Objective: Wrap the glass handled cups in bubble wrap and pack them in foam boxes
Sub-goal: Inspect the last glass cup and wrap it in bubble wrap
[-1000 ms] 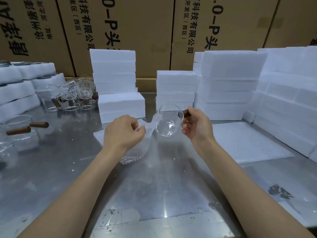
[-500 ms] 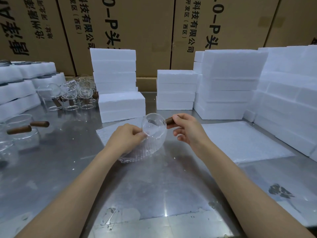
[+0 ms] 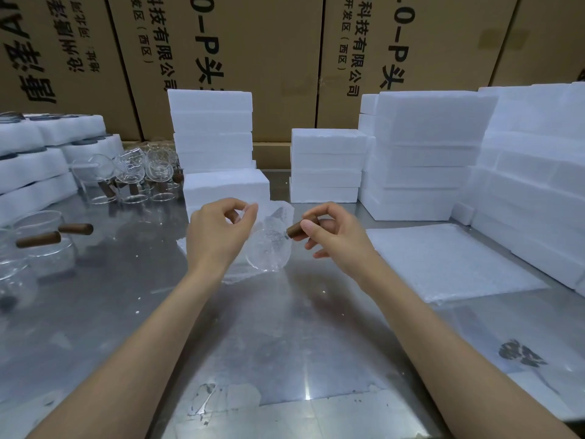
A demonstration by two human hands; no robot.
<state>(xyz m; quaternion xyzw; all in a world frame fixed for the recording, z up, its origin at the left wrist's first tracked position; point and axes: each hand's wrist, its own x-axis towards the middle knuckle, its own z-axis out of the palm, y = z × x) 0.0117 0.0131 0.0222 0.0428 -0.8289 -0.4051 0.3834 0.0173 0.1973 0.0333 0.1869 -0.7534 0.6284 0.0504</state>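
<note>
On the left of the steel worktop (image 3: 95, 312) stand unwrapped clear glass cups with brown wooden handles (image 3: 126, 175). The left hand (image 3: 218, 236), its grip pinching a clear bubble-wrap sheet (image 3: 278, 213), has lifted that edge up. The clear glass cup (image 3: 269, 251), lowered since a second ago, now lies against the wrap; the right hand (image 3: 335, 239) pinches its wooden handle (image 3: 299, 228). Wrapping has begun. White foam boxes (image 3: 427, 153) wait at right.

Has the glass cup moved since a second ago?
Yes. The glass cup moved left and down toward the table, away from the middle foam stack, into the bubble wrap.
</note>
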